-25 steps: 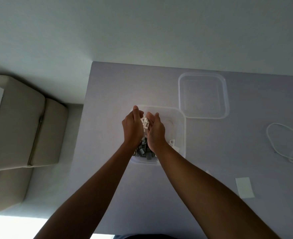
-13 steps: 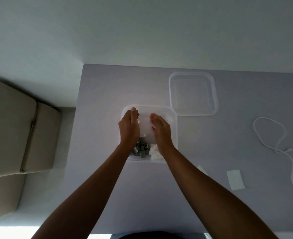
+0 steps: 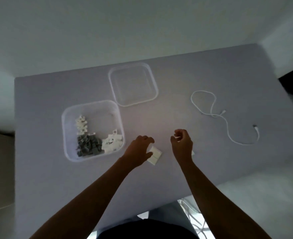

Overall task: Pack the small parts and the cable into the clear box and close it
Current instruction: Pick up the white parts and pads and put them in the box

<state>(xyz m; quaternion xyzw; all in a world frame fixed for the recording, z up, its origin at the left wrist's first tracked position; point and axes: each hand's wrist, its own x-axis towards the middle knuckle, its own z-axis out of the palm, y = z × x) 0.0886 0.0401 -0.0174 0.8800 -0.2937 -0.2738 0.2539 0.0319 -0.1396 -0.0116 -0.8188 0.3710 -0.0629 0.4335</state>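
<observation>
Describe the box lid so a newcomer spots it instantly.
On the grey table, find the clear box holding small parts. The lid lies flat touching its far right corner: equally clear and square, but shallow and empty.

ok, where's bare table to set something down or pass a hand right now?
Free: the patch between the lid and the cable, above the right hand; the near-left table below the clear box; the far-left strip behind the box. Crowded: the gap by the left hand and white packet, and the cable's loops.
</observation>
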